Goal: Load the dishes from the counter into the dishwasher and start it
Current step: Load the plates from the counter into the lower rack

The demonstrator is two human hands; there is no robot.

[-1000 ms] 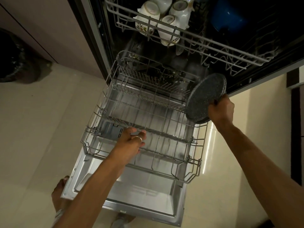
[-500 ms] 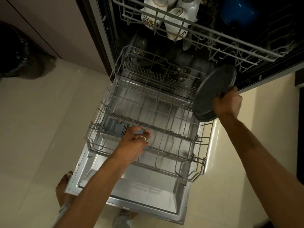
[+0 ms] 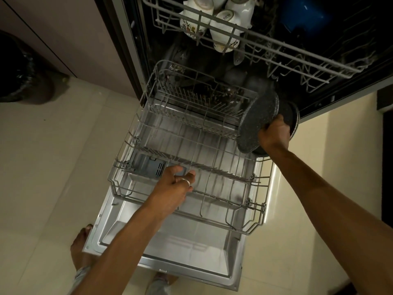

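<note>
The dishwasher's lower rack (image 3: 256, 218) is pulled out over the open door (image 3: 191, 250) and holds no dishes. My left hand (image 3: 174, 188), with a ring on one finger, grips a row of wire tines near the rack's front left. My right hand (image 3: 274, 135) holds two dark speckled plates (image 3: 254, 122) on edge, fanned slightly apart, over the rack's right rear corner. The rear plate (image 3: 292, 116) is partly hidden behind the front one and my hand.
The upper rack (image 3: 276, 50) juts out overhead with white cups (image 3: 197, 18) and a blue vessel (image 3: 304, 11) in it. A black bin bag (image 3: 17, 67) sits at the far left on the pale floor. My bare foot (image 3: 80, 245) stands beside the door's left corner.
My right hand has lowered the plates toward the rack's right rear corner, and a second plate now shows behind the first. My left hand stays on the tine row.
</note>
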